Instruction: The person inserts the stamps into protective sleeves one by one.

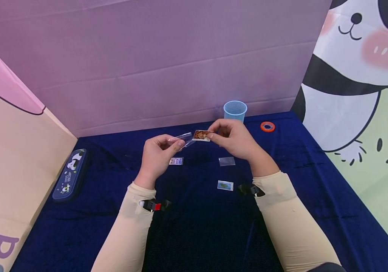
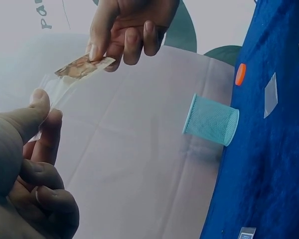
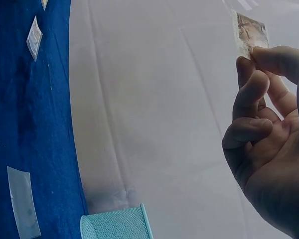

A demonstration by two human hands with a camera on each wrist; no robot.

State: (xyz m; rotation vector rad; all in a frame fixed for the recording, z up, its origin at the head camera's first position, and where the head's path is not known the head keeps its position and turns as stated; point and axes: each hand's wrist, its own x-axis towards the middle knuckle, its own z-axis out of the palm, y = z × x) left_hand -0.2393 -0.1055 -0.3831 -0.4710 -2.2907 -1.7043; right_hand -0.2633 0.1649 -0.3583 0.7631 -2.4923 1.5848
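Note:
Between thumb and fingers, my left hand (image 1: 157,156) pinches a clear plastic sleeve (image 1: 186,139), raised above the table. My right hand (image 1: 236,141) holds a small brown-pictured stamp (image 1: 200,135) by its right end, thumb on its face. In the left wrist view the stamp (image 2: 78,68) lies against the far end of the sleeve (image 2: 59,94); whether its edge is inside I cannot tell. The right wrist view shows the stamp's pale, toothed-looking edge. Below the hands lie a green-and-blue stamp (image 1: 225,185), another clear sleeve (image 1: 227,161) and a purplish stamp (image 1: 176,161), partly behind the left hand.
A light blue mesh cup (image 1: 235,109) stands at the table's back edge, behind the right hand. An orange tape roll (image 1: 267,126) lies to its right. At the left edge is a dark blue panda case (image 1: 69,174). Dark blue cloth (image 1: 194,234) covers the table.

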